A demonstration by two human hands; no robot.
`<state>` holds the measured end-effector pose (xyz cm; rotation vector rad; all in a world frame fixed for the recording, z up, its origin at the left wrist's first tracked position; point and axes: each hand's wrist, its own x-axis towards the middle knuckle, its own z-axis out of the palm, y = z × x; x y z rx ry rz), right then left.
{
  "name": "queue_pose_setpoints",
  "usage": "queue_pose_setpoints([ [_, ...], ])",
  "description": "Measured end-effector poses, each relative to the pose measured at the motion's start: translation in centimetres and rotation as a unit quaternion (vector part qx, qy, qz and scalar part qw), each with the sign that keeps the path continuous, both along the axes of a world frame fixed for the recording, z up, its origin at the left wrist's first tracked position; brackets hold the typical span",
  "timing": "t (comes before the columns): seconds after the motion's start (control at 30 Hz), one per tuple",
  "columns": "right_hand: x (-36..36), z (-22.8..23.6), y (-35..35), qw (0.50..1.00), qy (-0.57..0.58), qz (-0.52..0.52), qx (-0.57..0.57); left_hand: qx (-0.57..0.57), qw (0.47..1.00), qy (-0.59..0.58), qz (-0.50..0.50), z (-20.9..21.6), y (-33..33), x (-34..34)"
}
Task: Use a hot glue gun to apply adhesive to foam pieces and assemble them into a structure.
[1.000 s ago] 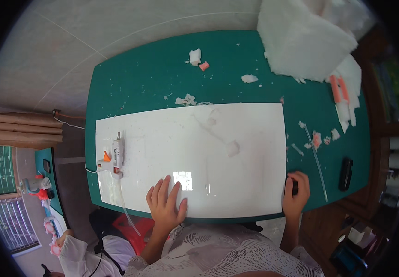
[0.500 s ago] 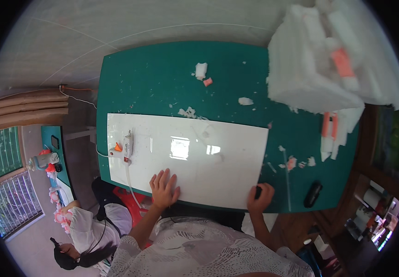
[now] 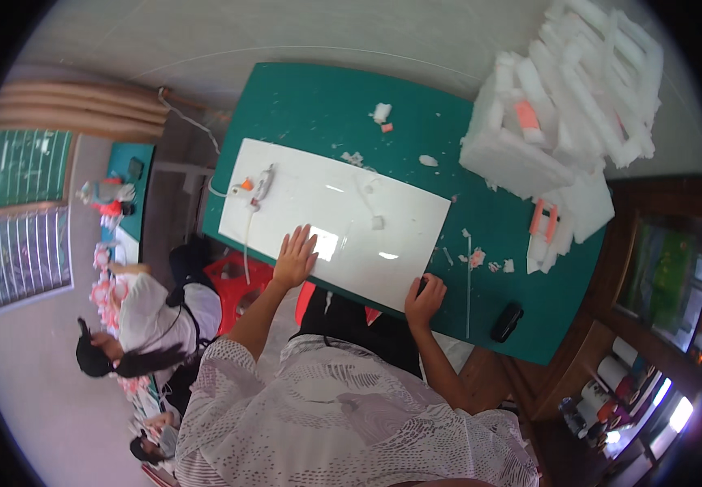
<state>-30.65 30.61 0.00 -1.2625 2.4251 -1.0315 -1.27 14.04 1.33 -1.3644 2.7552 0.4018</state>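
My left hand [image 3: 296, 257] lies flat near the front edge of a glossy white board [image 3: 286, 219], fingers spread, holding nothing. At the board's front right corner my right hand [image 3: 426, 302] is curled around a small black object [image 3: 422, 285]; most of it is hidden, so its kind does not show. A white corded glue gun [image 3: 263, 183] with an orange part lies at the board's left end, away from both hands. Farther back on the board sits a small whitish piece [image 3: 378, 222].
White and pink foam pieces [image 3: 513, 158] are piled at the back right of the green table [image 3: 318, 97]. Foam scraps [image 3: 478, 258], a thin clear stick [image 3: 469, 296] and a black case [image 3: 508, 322] lie right of the board. Another person [image 3: 152, 312] sits at the left.
My view has shifted and tilted, so the table appears turned and more of the foam pile shows. Both hands keep about the same places on the board.
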Motion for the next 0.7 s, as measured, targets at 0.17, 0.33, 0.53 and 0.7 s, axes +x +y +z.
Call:
queue_pose_setpoints([
  [0.17, -1.6, 1.4, 1.7, 0.993, -0.072, 0.093, 0.004, -0.017, 1.0, 0.008, 0.016, 0.1, 1.0, 0.5],
  [0.33, -3.1, 2.1, 2.6, 0.98, -0.083, 0.177, 0.034, -0.008, 1.0, 0.008, 0.018, 0.2, 0.9, 0.2],
  [0.53, -4.4, 2.8, 0.9, 0.97, -0.118, 0.19, 0.094, 0.026, 0.999, 0.019, 0.038, 0.3, 0.2, -0.2],
  [0.7, -6.1, 4.1, -4.0, 0.976, -0.132, 0.151, 0.084, 0.096, 0.984, 0.115, 0.1, 0.8, -1.9, -1.8],
])
